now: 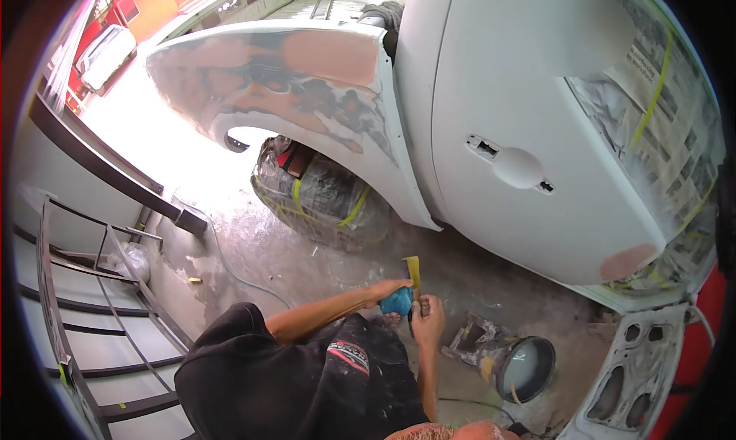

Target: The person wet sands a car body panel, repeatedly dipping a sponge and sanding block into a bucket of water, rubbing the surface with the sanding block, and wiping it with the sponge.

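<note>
My left hand [383, 290] is closed around a blue rounded block [397, 302]. Close beside it, my right hand [429, 316] has its fingers pinched at the edge of a thin strip, which looks like sandpaper. A yellow strip [414, 270] stands up just beyond both hands; whether it is one piece with what the right hand pinches, I cannot tell. Both hands are low over the floor, in front of my black shirt [307, 379]. A white vehicle's fender [268, 80], patched pink and grey, is above them, apart from my hands.
A black bucket [527, 369] of cloudy water stands right of my hands. A plastic-wrapped wheel [314, 195] and a white door [529, 133] are ahead. A metal frame [115, 325] is at left, a hose [222, 248] crosses the floor, and a bare door panel [636, 371] stands lower right.
</note>
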A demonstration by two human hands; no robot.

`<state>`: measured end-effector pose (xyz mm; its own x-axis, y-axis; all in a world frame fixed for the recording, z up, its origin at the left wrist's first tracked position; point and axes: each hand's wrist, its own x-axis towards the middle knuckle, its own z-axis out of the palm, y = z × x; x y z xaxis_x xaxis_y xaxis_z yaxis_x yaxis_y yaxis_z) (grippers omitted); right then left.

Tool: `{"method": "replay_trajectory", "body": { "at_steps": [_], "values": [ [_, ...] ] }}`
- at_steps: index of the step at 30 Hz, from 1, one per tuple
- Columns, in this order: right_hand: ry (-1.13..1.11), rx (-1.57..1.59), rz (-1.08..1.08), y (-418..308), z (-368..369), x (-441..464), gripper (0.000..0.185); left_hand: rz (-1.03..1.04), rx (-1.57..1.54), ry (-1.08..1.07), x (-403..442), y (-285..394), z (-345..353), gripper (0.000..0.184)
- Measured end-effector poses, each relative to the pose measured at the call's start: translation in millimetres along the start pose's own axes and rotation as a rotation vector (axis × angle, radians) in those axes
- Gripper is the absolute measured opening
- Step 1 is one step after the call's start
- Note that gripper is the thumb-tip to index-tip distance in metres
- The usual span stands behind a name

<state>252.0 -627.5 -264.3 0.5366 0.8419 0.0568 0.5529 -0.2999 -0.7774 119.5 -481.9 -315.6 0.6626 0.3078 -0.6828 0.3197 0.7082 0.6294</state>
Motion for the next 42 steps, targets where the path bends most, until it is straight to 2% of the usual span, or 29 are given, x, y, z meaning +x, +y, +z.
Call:
{"method": "replay_trajectory", "body": {
  "at_steps": [2,4,6,8,11,12,14,15,18,21,24,30,33,36,39,42],
  "values": [
    [-0.004,-0.035,-0.029,-11,4,-7,0.031,0.011,0.014,0.014,-17,1,-4,0.044],
    [-0.022,-0.070,-0.027,-11,9,-13,0.037,-0.013,-0.058,-0.106,-46,9,-9,0.049],
    [-0.037,0.027,0.012,-16,14,-19,0.038,0.106,-0.101,-0.116,-71,6,-6,0.057],
    [-0.143,0.111,0.110,-25,14,-24,0.039,0.151,0.071,-0.090,-82,-2,-10,0.066],
    [-0.190,0.068,0.103,-46,10,-32,0.038,0.221,0.083,0.035,-98,-17,-9,0.069],
    [-0.181,0.078,0.100,-46,11,-36,0.037,0.122,0.058,-0.027,-110,-12,-12,0.073],
    [-0.165,0.105,0.096,-45,12,-43,0.036,0.176,0.166,-0.024,-114,-18,-18,0.074],
    [-0.152,0.119,0.096,-47,11,-46,0.036,0.204,0.224,-0.027,-116,-22,-19,0.075],
    [0.045,0.157,-0.104,-61,11,-49,0.034,0.198,0.362,-0.147,-117,-27,-12,0.076],
    [0.094,0.047,-0.013,-85,0,-51,0.032,0.217,0.501,-0.145,-121,-23,1,0.076],
    [0.251,0.016,-0.082,-91,-12,-53,0.034,0.182,0.274,-0.202,-140,-10,20,0.078],
    [0.362,-0.056,-0.104,-80,-35,-66,0.041,0.309,0.361,-0.260,-106,-33,49,0.079],
    [0.276,-0.036,-0.155,-66,-61,-71,0.039,0.377,0.466,-0.180,-96,-39,73,0.078],
    [0.194,0.004,-0.224,-51,-91,-77,0.039,0.377,0.488,-0.210,-84,-38,99,0.078],
    [0.155,0.193,-0.200,-12,-116,-83,0.039,0.308,0.536,-0.239,-80,-39,126,0.077],
    [-0.002,0.337,-0.054,9,-148,-94,0.040,0.434,0.636,-0.088,-96,-44,166,0.075]
  ]
}}
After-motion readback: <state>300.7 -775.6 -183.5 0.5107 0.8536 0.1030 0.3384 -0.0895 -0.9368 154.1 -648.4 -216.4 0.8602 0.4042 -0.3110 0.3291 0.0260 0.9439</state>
